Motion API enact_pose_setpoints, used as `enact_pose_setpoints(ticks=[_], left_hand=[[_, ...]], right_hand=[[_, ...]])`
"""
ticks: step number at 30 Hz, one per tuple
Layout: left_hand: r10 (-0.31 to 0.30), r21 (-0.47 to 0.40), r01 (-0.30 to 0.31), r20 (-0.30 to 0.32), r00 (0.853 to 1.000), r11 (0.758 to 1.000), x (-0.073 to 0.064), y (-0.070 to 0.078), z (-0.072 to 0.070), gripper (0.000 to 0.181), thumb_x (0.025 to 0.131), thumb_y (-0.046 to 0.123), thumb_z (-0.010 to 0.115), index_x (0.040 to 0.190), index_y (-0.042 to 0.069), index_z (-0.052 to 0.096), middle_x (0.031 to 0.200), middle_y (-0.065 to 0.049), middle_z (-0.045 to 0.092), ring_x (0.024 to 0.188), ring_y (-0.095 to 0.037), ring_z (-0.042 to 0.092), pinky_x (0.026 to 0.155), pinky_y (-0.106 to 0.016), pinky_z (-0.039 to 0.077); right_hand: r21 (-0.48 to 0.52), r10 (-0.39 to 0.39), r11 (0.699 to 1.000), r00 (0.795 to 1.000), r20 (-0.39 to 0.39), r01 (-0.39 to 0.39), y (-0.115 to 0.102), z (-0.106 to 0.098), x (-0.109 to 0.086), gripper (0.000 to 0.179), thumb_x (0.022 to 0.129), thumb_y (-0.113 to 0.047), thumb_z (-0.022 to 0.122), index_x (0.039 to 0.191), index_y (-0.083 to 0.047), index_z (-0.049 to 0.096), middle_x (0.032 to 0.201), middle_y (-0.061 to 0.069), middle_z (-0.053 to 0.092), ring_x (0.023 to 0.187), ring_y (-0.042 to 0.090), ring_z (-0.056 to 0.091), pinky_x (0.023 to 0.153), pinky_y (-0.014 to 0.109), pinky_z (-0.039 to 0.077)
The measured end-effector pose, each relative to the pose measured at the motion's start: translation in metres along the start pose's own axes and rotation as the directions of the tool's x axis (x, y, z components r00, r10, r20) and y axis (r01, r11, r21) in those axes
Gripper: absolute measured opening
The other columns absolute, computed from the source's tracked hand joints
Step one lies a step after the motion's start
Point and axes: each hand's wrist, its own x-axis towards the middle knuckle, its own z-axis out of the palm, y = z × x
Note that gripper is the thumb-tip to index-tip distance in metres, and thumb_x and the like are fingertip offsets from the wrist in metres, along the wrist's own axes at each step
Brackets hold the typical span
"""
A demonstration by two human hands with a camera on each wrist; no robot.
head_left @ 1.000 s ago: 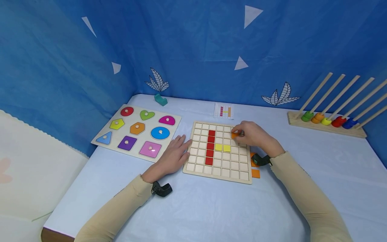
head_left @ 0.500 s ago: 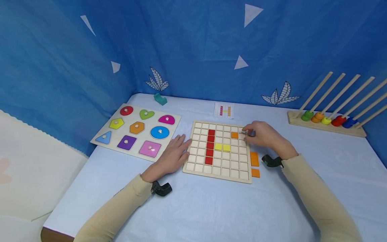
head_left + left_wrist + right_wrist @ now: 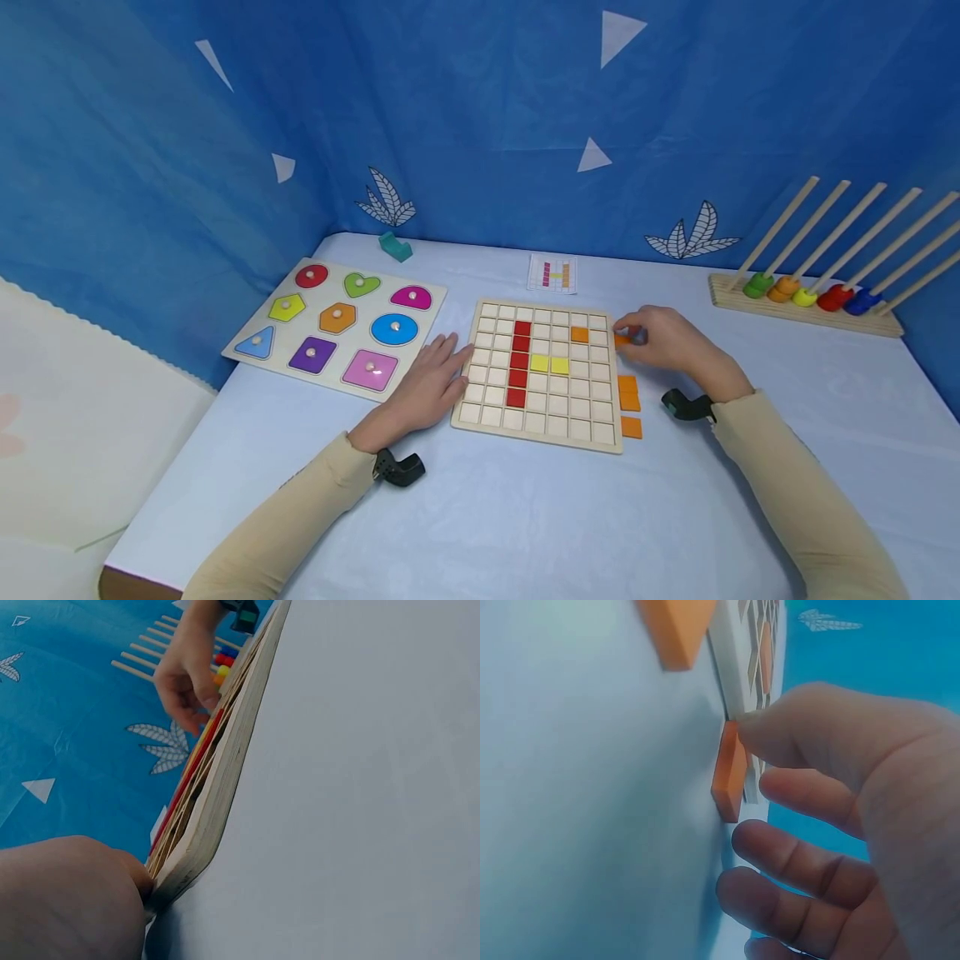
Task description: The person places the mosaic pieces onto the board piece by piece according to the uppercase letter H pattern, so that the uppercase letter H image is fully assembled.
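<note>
In the head view, a wooden grid board (image 3: 489,422) holds a column of red tiles (image 3: 519,359), two yellow tiles (image 3: 550,364) and one orange tile (image 3: 580,334). My left hand (image 3: 425,379) lies with straight fingers against the board's left edge. At the upper right edge is my right hand (image 3: 669,343), its fingers loosely bent around another orange tile (image 3: 730,776). In the right wrist view the thumb touches one end of that tile, while the index fingertip appears apart from it. More orange tiles (image 3: 629,393) lie beside the board's right edge.
Behind the board lies a small pattern card (image 3: 552,274). A shape puzzle with knobs (image 3: 247,343) is at left, with a teal piece (image 3: 394,247) beyond it. A wooden peg stand with coloured rings (image 3: 810,310) stands at far right. A blue curtain (image 3: 480,117) hangs behind the table.
My right hand released an orange tile into an upper cell of the board and moved right to another orange tile beside the edge. The left hand stayed in place.
</note>
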Motion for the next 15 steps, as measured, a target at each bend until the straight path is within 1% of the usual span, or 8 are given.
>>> enact_pose_setpoints(ticks=[7, 15], left_hand=[[-0.015, -0.001, 0.015, 0.010, 1.000, 1.000, 0.0001, 0.0008, -0.0012, 0.056, 0.105, 0.027, 0.047, 0.157, 0.008, 0.040, 0.168, -0.021, 0.026, 0.158, -0.041, 0.018, 0.129, -0.057, 0.017], [-0.007, -0.003, 0.007, 0.007, 1.000, 1.000, 0.0000, 0.0013, -0.0007, 0.056, 0.105, 0.026, 0.048, 0.156, 0.007, 0.041, 0.167, -0.021, 0.027, 0.158, -0.042, 0.019, 0.128, -0.058, 0.017]], right_hand=[[-0.006, -0.005, 1.000, 1.000, -0.008, 0.005, 0.0033, 0.0013, -0.0017, 0.037, 0.082, -0.015, 0.078, 0.117, -0.003, 0.075, 0.097, 0.012, 0.071, 0.080, 0.021, 0.057, 0.073, 0.034, 0.053], [-0.002, 0.015, 1.000, 1.000, 0.001, -0.015, 0.0041, 0.0029, -0.0017, 0.038, 0.083, -0.015, 0.078, 0.118, -0.003, 0.074, 0.099, 0.013, 0.070, 0.081, 0.022, 0.057, 0.076, 0.036, 0.055]])
